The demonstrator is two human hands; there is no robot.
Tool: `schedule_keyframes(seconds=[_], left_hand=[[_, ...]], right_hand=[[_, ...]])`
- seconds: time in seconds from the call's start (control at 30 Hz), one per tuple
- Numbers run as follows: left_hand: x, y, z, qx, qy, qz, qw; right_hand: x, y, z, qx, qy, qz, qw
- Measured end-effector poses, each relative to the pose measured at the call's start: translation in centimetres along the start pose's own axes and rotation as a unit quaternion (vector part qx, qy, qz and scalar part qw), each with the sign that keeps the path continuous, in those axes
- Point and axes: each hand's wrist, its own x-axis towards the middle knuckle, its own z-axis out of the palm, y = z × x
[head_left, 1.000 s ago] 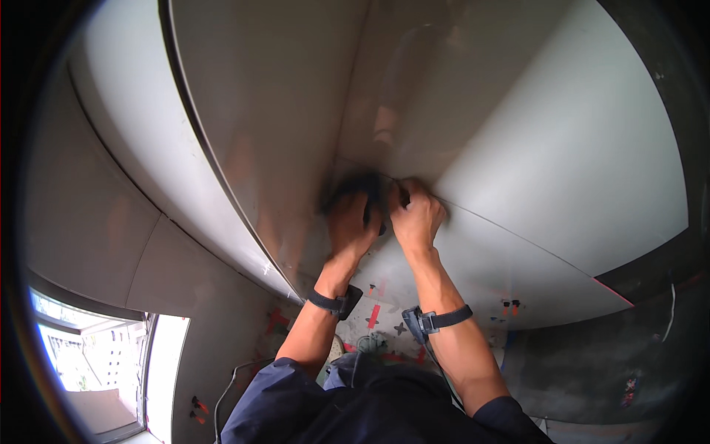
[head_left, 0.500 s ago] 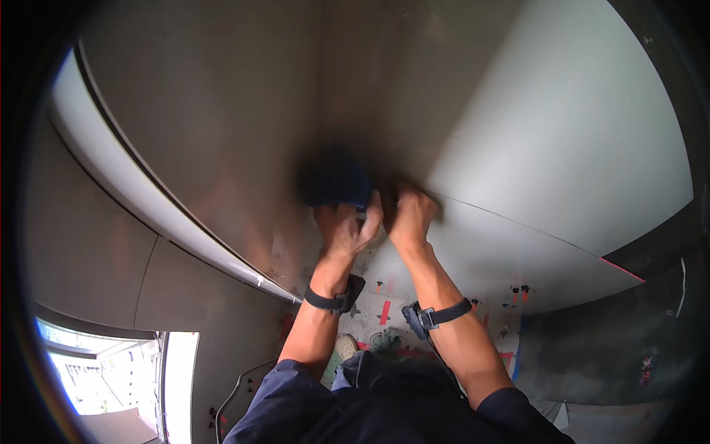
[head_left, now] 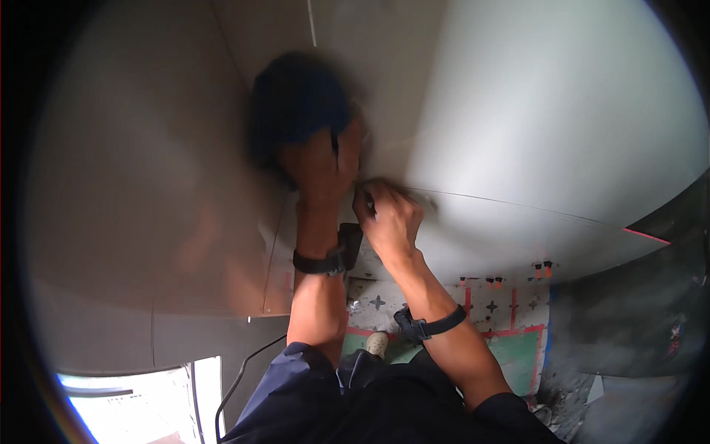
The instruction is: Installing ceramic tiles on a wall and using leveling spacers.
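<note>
My left hand (head_left: pixel 319 164) is raised against the curved panel, its fingers wrapped round a dark blue, rounded, cloth-like thing (head_left: pixel 299 100). Motion and shadow blur that thing, so its exact kind does not show. Lower and to the right, my right hand (head_left: pixel 392 220) rests at the thin seam (head_left: pixel 488 200) in the pale panel (head_left: pixel 547 126). Its fingers are curled and pressed together, with their tips near my left wrist. Whatever they may hold is hidden. Both forearms carry black strapped devices.
A large brownish panel (head_left: pixel 133 222) curves up on the left, above a bright window opening (head_left: pixel 133 407). Below, the floor has a green sheet edged with red tape (head_left: pixel 518 359). A dark cable (head_left: pixel 240 377) runs beside me at lower left. Several orange-and-black fittings (head_left: pixel 543 268) sit under the panel's edge.
My left hand has moved up and to the left with the dark blue thing, away from my right hand. My right hand stays at the seam, and the view has shifted.
</note>
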Motion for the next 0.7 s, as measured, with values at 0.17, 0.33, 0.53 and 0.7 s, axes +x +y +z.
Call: schedule_keyframes(seconds=[0.17,0.33,0.53,0.7], left_hand=[[0.3,0.8,0.7,0.037,-0.017,-0.046,0.998],[0.3,0.5,0.2,0.041,-0.032,-0.029,0.998],[1.6,0.4,0.2,0.018,0.034,-0.009,0.999],[1.9,0.6,0.1,0.042,0.025,-0.010,0.999]], right_hand=[[0.3,-0.2,-0.7,-0.025,0.000,-0.012,1.000],[0.2,0.0,0.2,-0.020,0.013,-0.027,0.999],[0.0,-0.2,0.4,-0.017,0.010,-0.037,0.999],[-0.1,0.0,0.3,0.012,0.031,-0.046,0.998]])
